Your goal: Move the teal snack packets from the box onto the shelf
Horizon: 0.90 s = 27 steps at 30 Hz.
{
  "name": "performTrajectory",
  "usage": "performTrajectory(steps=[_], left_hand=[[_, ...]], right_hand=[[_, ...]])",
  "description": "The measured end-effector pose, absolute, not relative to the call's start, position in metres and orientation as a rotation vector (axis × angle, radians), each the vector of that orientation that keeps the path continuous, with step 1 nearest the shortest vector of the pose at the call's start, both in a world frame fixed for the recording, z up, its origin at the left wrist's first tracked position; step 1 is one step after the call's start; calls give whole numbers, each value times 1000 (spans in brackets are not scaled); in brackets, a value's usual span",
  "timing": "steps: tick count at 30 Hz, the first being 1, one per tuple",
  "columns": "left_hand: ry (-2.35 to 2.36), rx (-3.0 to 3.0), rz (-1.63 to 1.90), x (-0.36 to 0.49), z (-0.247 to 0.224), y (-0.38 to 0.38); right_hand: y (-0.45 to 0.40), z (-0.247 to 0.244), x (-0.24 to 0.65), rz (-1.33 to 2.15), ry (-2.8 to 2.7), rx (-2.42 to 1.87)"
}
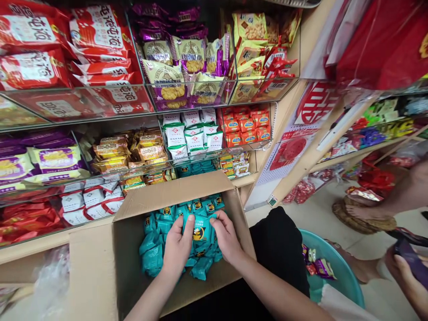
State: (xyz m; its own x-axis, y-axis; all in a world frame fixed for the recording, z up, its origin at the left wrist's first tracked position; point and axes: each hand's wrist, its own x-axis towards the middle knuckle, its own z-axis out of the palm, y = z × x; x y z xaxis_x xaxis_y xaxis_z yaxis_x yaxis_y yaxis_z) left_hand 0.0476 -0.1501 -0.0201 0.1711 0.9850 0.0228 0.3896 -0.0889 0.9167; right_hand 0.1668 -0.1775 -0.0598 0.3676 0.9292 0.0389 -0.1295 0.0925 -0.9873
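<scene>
An open cardboard box (174,193) holds many small teal packets (154,256). Over them, my left hand (180,243) and my right hand (227,236) hold one teal packet (199,229) between them, each pinching a side of it with thumb and fingers. The packet shows a dark round picture with a yellow figure and lies face up. Behind the box's back flap, more teal packets (197,168) show on the lowest shelf level.
Shelves (234,84) with clear dividers hold red, purple, white and yellow packets. A teal basin (351,267) with a few wrapped snacks stands right of my knee. Another person's hand (411,276) holds a phone at the right edge.
</scene>
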Motion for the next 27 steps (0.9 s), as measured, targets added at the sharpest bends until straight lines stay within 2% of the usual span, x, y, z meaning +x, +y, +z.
performTrajectory(steps=[7,11,15,19,22,27], left_hand=[[1339,1421,1111,60,-26,-161],[1350,1410,1110,64,-24,-162],[1356,1503,1123,66,-19,-158],[1320,1592,1109,63,-14,-153],[1261,1797,1019,55,-10,-143],[1106,2552,890,26,3,-94]], right_hand=[[-176,-60,158,649,-901,-1396],[-175,-59,162,623,-894,-1393],[-178,-52,171,759,-929,-1267],[-184,-40,183,1145,-1031,-1009],[-185,-33,196,1245,-1074,-1007],[-158,-26,230,888,-1181,-1211]])
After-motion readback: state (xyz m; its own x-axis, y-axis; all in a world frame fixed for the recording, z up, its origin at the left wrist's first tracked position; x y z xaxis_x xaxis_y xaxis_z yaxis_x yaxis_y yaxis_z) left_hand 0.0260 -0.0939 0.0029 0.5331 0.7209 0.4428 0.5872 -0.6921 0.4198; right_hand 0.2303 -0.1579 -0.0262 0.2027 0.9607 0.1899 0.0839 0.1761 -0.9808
